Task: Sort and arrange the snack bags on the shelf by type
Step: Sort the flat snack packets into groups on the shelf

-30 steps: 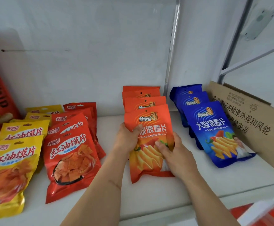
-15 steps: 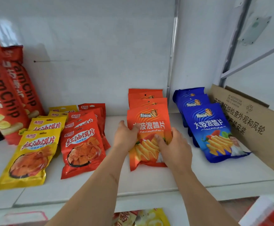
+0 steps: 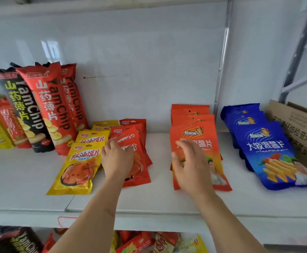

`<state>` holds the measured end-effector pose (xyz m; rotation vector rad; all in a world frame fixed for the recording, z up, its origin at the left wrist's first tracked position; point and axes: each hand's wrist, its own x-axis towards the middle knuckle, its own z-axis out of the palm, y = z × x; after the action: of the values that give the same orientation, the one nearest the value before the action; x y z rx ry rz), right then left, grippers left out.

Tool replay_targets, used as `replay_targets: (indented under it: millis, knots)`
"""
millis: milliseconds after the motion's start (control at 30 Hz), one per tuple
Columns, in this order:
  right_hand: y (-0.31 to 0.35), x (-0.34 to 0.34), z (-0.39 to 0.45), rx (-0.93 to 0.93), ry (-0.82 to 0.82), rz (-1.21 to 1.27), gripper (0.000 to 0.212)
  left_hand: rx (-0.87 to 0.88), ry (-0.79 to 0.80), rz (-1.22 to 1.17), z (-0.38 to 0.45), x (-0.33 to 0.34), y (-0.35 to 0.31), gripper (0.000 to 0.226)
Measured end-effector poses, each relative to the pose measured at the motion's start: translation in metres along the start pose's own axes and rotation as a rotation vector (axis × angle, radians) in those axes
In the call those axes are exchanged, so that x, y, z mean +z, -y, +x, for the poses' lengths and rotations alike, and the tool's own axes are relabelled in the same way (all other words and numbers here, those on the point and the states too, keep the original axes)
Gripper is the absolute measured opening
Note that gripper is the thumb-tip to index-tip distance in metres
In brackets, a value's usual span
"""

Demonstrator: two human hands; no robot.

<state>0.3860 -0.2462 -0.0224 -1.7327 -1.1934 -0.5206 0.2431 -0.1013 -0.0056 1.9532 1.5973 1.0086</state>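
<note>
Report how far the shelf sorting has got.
Looks done: blue bags and orange bags each stacked by type. In hand: left hand reaches over the red bags, right hand hovers over the orange stack. Possibly left: squaring the red and yellow bags.

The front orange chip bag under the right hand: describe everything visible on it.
The front orange chip bag is a flat, glossy plastic pouch, orange-red with white Chinese lettering, a small logo near its top and a pictured figure lower right. It lies leaning back on the white shelf, frontmost in a row of matching orange bags. The right hand, fingers spread and motion-blurred, covers its left half; whether it touches cannot be told.
</note>
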Motion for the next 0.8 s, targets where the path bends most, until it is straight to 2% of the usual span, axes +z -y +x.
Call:
replay_targets:
  millis: [133,267,433,567,733,800]
  knots:
    - [0.050,0.039,0.011,0.192,0.319,0.141,0.047,-0.100,0.084,-0.080,0.014,-0.006,0.023,0.075]
    - [0.070,0.085,0.018,0.394,0.549,0.057,0.060,-0.079,0.158,-0.121,0.027,-0.007,0.033,0.071]
    - [0.068,0.116,0.012,0.436,0.558,-0.081,0.048,-0.037,0.215,-0.159,0.048,-0.004,0.043,0.069]
    - [0.065,0.122,0.010,0.466,0.511,-0.098,0.045,-0.041,0.276,-0.241,0.065,-0.001,0.046,0.070]
    - [0.066,0.129,0.016,0.530,0.504,-0.092,0.050,-0.137,0.344,-0.393,0.078,0.010,0.047,0.072]
    - [0.065,0.131,0.016,0.536,0.498,-0.106,0.051,-0.218,0.367,-0.495,0.081,0.012,0.043,0.062]
